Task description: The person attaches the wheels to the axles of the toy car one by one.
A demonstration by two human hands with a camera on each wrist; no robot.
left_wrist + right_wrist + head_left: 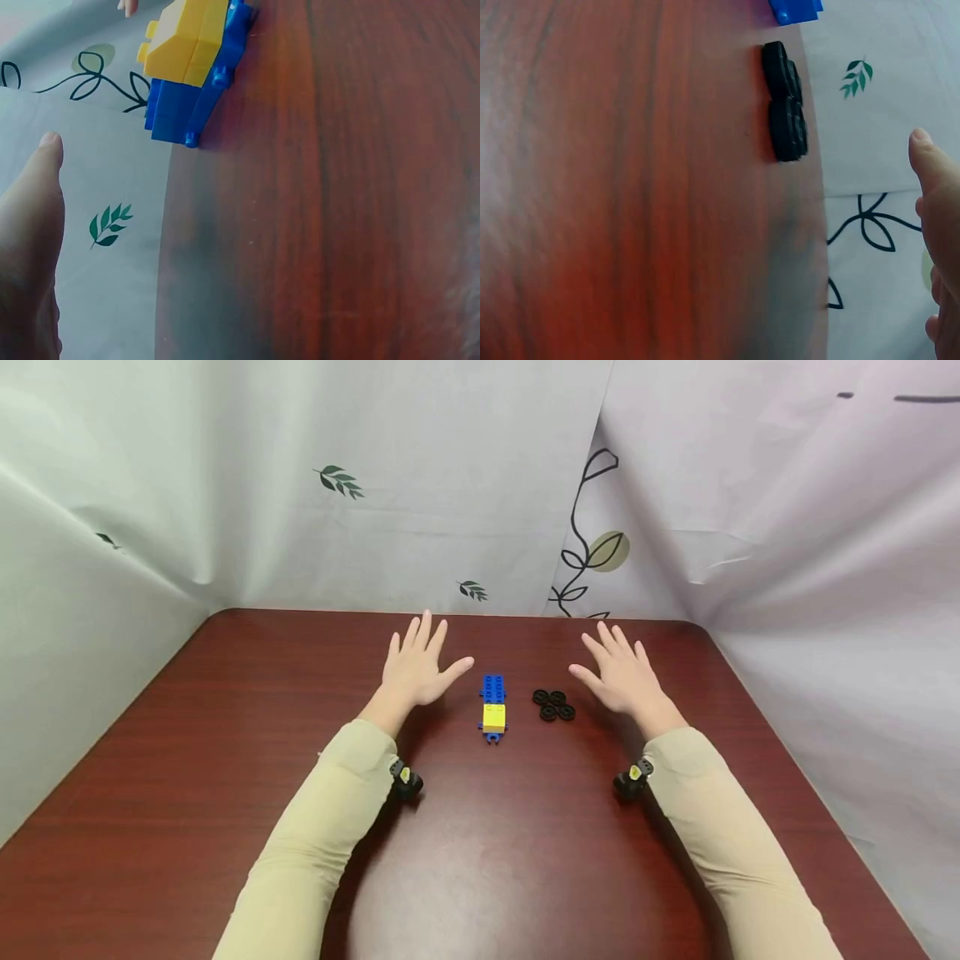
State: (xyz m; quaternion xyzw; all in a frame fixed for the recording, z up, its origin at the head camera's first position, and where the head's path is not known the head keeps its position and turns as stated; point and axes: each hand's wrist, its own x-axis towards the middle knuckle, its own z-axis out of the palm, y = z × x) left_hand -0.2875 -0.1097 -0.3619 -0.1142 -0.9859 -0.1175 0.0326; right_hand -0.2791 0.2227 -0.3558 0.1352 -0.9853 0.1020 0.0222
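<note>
Between the two hands lies a toy brick vehicle: a blue studded base (493, 687) with a yellow brick (494, 718) on its near part. Blue axle pegs (220, 77) stick out along its side, and a forked blue hook (492, 738) faces the near edge. To the right of it several black toy wheels (554, 705) lie flat in a cluster. My left hand (417, 670), fingers spread, is left of the vehicle and holds nothing. The right hand (621, 675) is spread the same way, right of the wheels, with nothing in it.
A dark red-brown wooden table (517, 852) carries everything. Behind it and at both sides hangs a pale curtain (450, 485) printed with leaves. A small black camera (406, 779) sits at the left wrist, another black camera (632, 781) at the right.
</note>
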